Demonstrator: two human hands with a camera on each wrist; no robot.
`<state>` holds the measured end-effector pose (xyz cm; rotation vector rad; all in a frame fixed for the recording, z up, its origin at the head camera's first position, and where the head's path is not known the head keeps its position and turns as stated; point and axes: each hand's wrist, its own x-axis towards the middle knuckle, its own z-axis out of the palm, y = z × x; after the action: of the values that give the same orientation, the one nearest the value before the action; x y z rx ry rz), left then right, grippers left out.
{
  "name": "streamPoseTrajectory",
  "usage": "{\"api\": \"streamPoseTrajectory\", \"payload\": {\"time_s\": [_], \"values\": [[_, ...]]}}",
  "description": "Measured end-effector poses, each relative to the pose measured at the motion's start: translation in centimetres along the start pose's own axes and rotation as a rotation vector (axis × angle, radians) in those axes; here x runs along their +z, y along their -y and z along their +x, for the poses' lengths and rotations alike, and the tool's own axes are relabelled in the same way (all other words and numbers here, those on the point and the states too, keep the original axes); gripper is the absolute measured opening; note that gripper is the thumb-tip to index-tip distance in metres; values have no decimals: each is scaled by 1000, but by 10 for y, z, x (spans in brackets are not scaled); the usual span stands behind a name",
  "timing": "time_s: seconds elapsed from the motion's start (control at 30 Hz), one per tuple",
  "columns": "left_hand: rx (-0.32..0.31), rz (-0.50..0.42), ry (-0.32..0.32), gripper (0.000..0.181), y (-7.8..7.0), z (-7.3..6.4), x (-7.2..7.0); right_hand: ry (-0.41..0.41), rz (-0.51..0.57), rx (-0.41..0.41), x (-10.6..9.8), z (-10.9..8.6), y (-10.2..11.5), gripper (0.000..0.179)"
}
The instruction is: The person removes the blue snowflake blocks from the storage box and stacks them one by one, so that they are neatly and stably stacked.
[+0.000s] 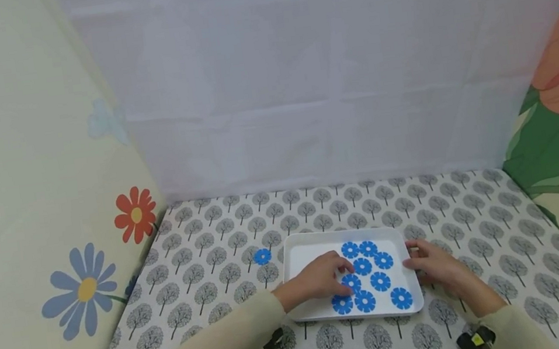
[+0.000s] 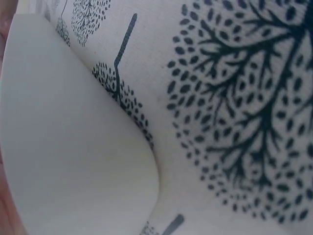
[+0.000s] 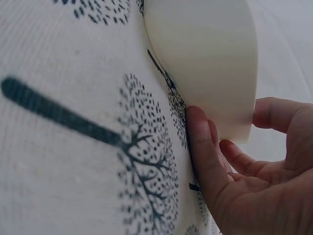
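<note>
A white tray (image 1: 297, 249) lies on the tablecloth with several blue notched discs (image 1: 380, 281) in it, mostly toward its right half. My left hand (image 1: 319, 278) reaches in over the tray from the left. Its thumb and forefinger are spread apart around one blue disc (image 1: 351, 283). At the tray's right edge, my right hand (image 1: 435, 266) grips the rim. The right wrist view shows fingers (image 3: 208, 156) of that hand against the tray's outer wall (image 3: 210, 63) and another at its top edge. Only the tray's side shows in the left wrist view, with the left hand mostly hidden.
A single blue disc (image 1: 262, 256) lies on the tree-print tablecloth (image 1: 223, 311), left of the tray. A white cloth backdrop (image 1: 298, 77) hangs behind the table. Flower-patterned panels (image 1: 19, 173) stand at both sides.
</note>
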<state>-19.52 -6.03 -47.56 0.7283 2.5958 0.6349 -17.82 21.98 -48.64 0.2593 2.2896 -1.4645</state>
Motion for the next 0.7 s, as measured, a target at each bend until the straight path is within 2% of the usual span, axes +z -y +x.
{"api": "streamPoseTrajectory", "payload": {"time_s": [0.4, 0.7], "values": [[-6, 53, -25, 38, -5, 0, -1, 7, 1, 13, -1, 0, 3, 64], [-6, 128, -6, 40, -3, 3, 2, -15, -6, 50, 0, 3, 3, 65]]}}
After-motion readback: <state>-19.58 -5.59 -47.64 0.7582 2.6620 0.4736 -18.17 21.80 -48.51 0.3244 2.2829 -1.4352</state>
